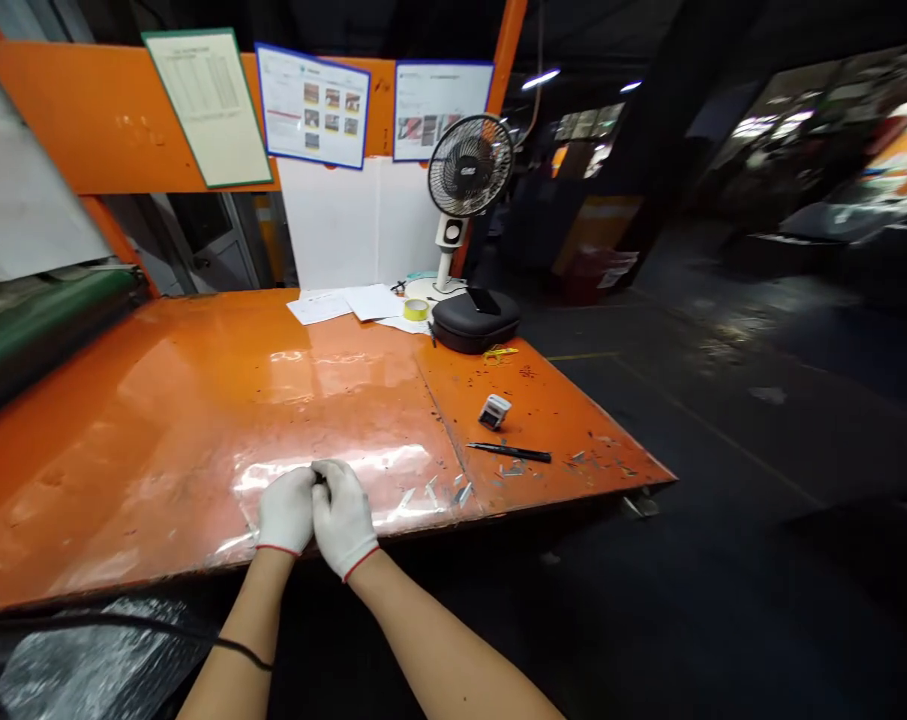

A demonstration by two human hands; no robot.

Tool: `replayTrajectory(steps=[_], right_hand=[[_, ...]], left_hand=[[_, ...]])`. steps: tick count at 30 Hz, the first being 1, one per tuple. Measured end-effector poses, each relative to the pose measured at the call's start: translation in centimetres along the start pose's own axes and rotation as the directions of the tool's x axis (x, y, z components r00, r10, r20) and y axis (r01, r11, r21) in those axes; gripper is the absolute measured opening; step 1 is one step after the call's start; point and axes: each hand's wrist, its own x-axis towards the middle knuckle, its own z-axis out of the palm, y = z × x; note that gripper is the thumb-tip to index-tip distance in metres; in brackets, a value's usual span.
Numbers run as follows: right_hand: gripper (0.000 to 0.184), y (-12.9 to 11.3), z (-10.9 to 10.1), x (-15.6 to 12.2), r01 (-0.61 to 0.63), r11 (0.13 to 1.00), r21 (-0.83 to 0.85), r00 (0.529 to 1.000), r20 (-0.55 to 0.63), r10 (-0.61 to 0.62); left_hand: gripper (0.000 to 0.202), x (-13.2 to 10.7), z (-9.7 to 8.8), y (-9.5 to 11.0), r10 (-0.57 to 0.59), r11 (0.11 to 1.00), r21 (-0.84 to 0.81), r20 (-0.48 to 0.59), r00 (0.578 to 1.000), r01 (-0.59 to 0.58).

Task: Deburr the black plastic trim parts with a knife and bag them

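Observation:
Both my hands wear white gloves and meet at the front edge of the orange table [198, 400]. My left hand [286, 510] and my right hand [343, 516] are closed, fingertips pinched together around a small dark thing I cannot make out. They rest on a clear glossy sheet [333, 400] lying on the tabletop. Small metal scraps [430, 493] lie just right of my right hand.
A black pen [509, 452] and a small white block [494, 410] lie on the table's right part. At the back stand a black case [474, 320], a tape roll [415, 309], papers [348, 302] and a fan [468, 180]. A green roller [40, 325] is at left.

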Motion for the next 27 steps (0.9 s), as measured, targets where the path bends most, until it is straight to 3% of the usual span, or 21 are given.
replayTrajectory(steps=[3,6,11,15,18,27], right_hand=[[0.046,-0.3,0.0,0.2,-0.040,0.998,-0.056,0.999,-0.001,0.040],[0.051,-0.4,-0.1,0.4,-0.049,0.997,-0.061,0.999,0.016,0.050],[0.060,0.5,-0.6,1.0,-0.107,0.991,-0.078,0.985,0.127,0.116],[0.058,0.6,-1.6,2.1,-0.050,0.980,-0.194,0.931,0.347,0.116],[0.057,0.1,-2.5,3.0,0.019,0.959,-0.281,0.888,0.446,0.113],[0.050,-0.1,-2.8,2.5,0.046,0.945,-0.324,0.906,0.411,0.097]], left_hand=[[0.035,0.3,0.4,-0.7,0.075,0.995,0.064,0.028,0.997,-0.077],[0.036,1.2,1.9,-1.7,0.203,0.974,0.099,0.022,0.979,-0.204],[0.024,1.9,4.3,-2.9,0.411,0.909,-0.056,-0.029,0.911,-0.412],[0.022,1.7,4.2,-3.1,0.419,0.904,-0.077,-0.024,0.907,-0.420],[0.020,1.7,3.7,-2.9,0.388,0.920,-0.049,-0.021,0.921,-0.389],[0.035,1.7,4.1,-2.5,0.434,0.898,0.061,0.033,0.901,-0.435]])
